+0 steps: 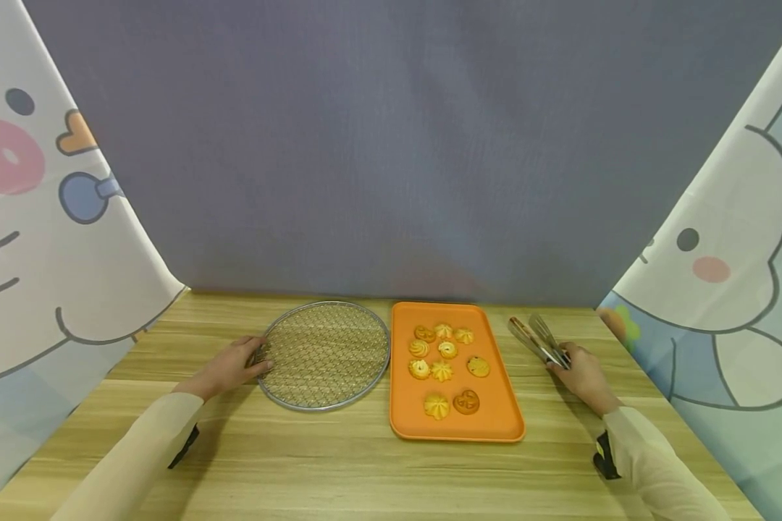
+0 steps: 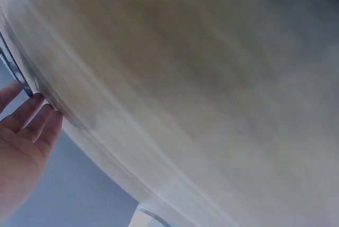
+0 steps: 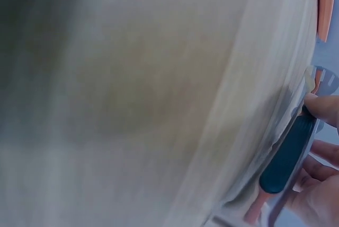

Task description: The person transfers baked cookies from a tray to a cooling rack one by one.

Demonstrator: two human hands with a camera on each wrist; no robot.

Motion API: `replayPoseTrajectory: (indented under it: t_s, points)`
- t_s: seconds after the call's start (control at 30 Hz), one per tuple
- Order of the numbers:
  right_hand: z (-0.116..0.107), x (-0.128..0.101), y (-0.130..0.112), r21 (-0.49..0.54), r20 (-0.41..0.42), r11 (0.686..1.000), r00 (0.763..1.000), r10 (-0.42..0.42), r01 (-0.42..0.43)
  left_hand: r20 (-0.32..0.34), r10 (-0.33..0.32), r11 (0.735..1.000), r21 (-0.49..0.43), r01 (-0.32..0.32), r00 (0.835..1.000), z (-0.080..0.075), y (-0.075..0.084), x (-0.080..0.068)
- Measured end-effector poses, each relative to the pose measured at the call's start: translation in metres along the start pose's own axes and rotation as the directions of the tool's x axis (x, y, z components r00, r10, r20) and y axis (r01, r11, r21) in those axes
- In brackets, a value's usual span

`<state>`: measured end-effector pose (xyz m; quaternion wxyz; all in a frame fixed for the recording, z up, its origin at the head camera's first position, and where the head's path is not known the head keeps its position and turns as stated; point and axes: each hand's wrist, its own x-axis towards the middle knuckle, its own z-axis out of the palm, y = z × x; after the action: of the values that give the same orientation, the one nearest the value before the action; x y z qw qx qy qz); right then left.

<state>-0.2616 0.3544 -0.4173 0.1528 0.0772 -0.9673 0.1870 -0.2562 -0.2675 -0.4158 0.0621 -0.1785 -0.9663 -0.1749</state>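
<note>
A round wire-mesh rack (image 1: 326, 353) lies flat on the wooden table (image 1: 339, 470), left of an orange tray (image 1: 492, 420) carrying several piped cookies (image 1: 438, 407). My left hand (image 1: 234, 365) rests at the rack's left rim with fairly straight fingers touching it; in the left wrist view those fingers (image 2: 37, 121) lie against the blurred rim. My right hand (image 1: 580, 373) grips metal tongs (image 1: 537, 337) right of the tray, their tips pointing away from me. The right wrist view shows the fingers (image 3: 323, 107) curled round the tongs' dark handle (image 3: 288, 153).
A grey fabric backdrop (image 1: 397, 145) closes off the far table edge. Cartoon-printed curtains hang at the left (image 1: 45, 239) and the right (image 1: 730, 275). Bare tabletop lies in front of the rack and tray, toward me.
</note>
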Motion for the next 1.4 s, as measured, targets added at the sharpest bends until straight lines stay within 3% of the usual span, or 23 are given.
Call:
replayPoseTrajectory:
  t_s: [0.27, 0.7, 0.87, 1.13, 1.4]
  points:
    - [-0.003, -0.001, -0.001, 0.041, -0.004, 0.999, 1.0, 0.011, -0.01, 0.016, -0.01, 1.0, -0.001, 0.01, 1.0, 0.0, 0.0, 0.0]
    - [-0.01, 0.004, -0.003, 0.049, -0.1, 0.997, 0.994, -0.05, 0.055, 0.017, -0.011, 1.0, 0.003, 0.011, 1.0, 0.001, -0.003, 0.001]
    - [-0.013, 0.007, -0.005, 0.048, -0.144, 0.993, 0.985, -0.096, 0.104, 0.014, -0.006, 1.0, 0.003, 0.005, 1.0, 0.001, -0.003, 0.001]
    - [-0.021, 0.011, -0.014, 0.035, -0.225, 0.974, 0.952, -0.209, 0.222, 0.014, 0.007, 1.0, -0.006, -0.007, 1.0, -0.001, -0.001, 0.0]
    - [-0.028, 0.012, -0.022, 0.015, -0.198, 0.957, 0.939, -0.281, 0.29, 0.013, 0.009, 1.0, -0.016, -0.009, 1.0, -0.001, -0.002, 0.0]
